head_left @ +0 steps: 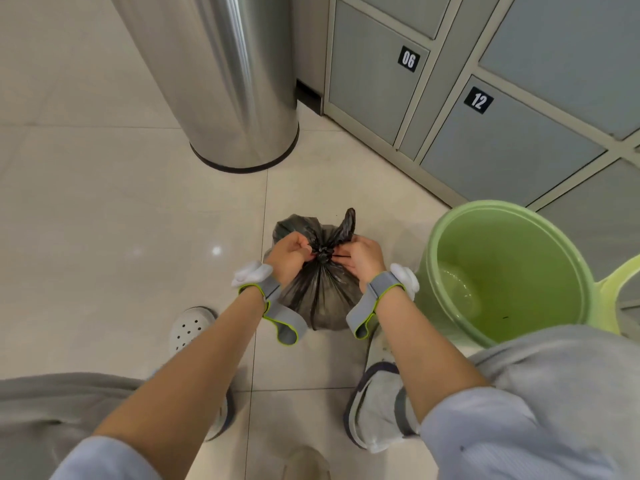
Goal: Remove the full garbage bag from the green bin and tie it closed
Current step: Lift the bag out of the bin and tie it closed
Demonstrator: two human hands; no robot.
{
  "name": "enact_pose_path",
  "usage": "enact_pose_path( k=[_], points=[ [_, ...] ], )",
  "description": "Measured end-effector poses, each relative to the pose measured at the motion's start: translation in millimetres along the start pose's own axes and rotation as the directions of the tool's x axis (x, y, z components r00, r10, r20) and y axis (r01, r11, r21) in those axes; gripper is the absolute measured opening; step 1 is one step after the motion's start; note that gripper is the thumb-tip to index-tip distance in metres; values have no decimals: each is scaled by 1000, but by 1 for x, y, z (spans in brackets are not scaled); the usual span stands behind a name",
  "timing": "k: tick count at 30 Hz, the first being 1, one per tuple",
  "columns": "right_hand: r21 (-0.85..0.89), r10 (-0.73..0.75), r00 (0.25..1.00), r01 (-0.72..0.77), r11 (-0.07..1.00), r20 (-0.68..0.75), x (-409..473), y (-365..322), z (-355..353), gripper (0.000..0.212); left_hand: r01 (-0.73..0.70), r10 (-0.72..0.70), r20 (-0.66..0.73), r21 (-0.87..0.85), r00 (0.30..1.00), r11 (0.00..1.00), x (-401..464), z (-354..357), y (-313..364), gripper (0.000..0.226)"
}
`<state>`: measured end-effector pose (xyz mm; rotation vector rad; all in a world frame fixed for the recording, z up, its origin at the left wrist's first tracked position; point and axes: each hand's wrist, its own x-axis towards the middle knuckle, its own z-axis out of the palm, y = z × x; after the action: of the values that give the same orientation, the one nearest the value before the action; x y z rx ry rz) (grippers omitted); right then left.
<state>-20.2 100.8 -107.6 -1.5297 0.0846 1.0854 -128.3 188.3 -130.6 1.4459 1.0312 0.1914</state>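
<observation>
Both hands grip the black garbage bag (320, 292) at its knotted neck, left hand (289, 258) and right hand (362, 259) either side. The green bin (509, 271) stands beside the right hand on the floor (104, 220).

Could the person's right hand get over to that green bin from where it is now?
Probably yes. The green bin stands open just beside the right hand, with nothing between them. But that hand is pinching the black garbage bag at its knot, so it would have to let go first.

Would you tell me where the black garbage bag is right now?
In the head view, the black garbage bag sits on the floor at centre, between both hands, left of the green bin.
</observation>
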Motion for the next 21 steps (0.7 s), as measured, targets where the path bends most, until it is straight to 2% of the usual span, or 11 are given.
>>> enact_pose_path(
  k=[4, 8, 14, 17, 21],
  points=[
    [0, -31, 999, 31, 1000, -12, 34, -49, 14, 27, -19, 19, 5, 31, 1000, 999, 45, -6, 41, 32],
    [3, -80, 996, 80, 997, -26, 76, -90, 27, 16, -35, 34, -11, -21, 999, 999, 97, -6, 75, 32],
    [-29, -156, 988, 156, 987, -1, 158, -133, 44, 15, -99, 95, -42, -87, 995, 991, 189, -3, 100, 33],
    [-73, -205, 979, 205, 976, 14, 208, -146, 51, 28, -150, 143, -95, -81, 985, 985, 237, 0, 102, 34],
    [-134, -259, 966, 257, 957, 1, 251, -153, 58, 36, -206, 202, -72, -67, 977, 976, 276, -1, 102, 34]
  ],
)
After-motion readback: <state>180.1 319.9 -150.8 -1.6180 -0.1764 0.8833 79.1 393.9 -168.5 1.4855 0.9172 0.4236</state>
